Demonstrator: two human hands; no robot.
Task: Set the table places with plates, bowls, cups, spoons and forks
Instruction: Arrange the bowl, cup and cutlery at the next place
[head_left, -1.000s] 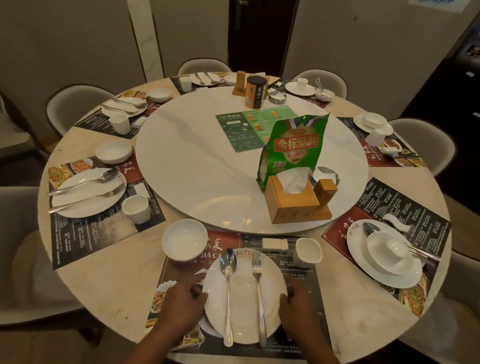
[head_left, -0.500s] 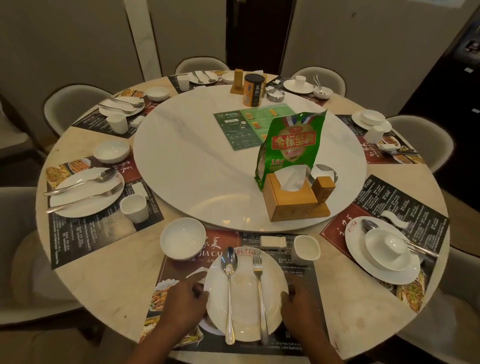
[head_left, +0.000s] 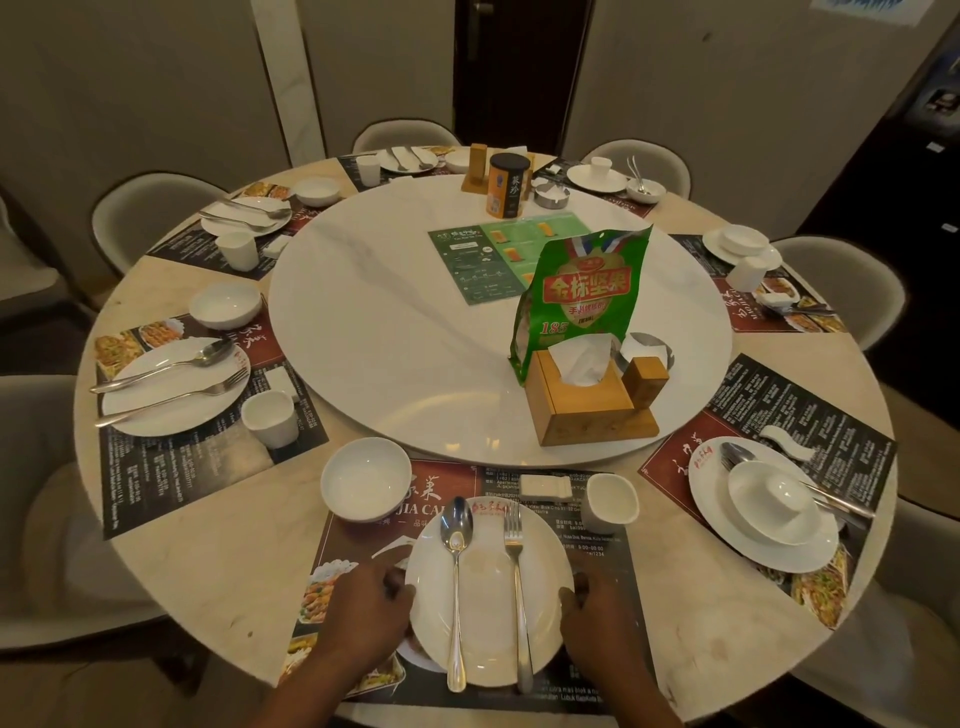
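Observation:
A white plate (head_left: 488, 618) lies on the near placemat (head_left: 602, 577) in front of me. On it lie a spoon (head_left: 456, 582) at the left and a fork (head_left: 518, 587) at the right, side by side. My left hand (head_left: 363, 613) holds the plate's left rim and my right hand (head_left: 597, 623) holds its right rim. A white bowl (head_left: 365, 478) stands at the upper left of the plate. A white cup (head_left: 609, 503) stands at the upper right, with a small white rest (head_left: 544, 486) beside it.
A white turntable (head_left: 363, 332) fills the table's middle, carrying a wooden tissue holder (head_left: 587, 405), a green snack bag (head_left: 576, 296) and a tin (head_left: 506, 184). The place at the right has a cup (head_left: 784, 493) in a bowl on a plate (head_left: 753, 540). Chairs ring the table.
The plate with its spoon and fork has shifted slightly towards the turntable between my hands. Both hands stay at its rims.

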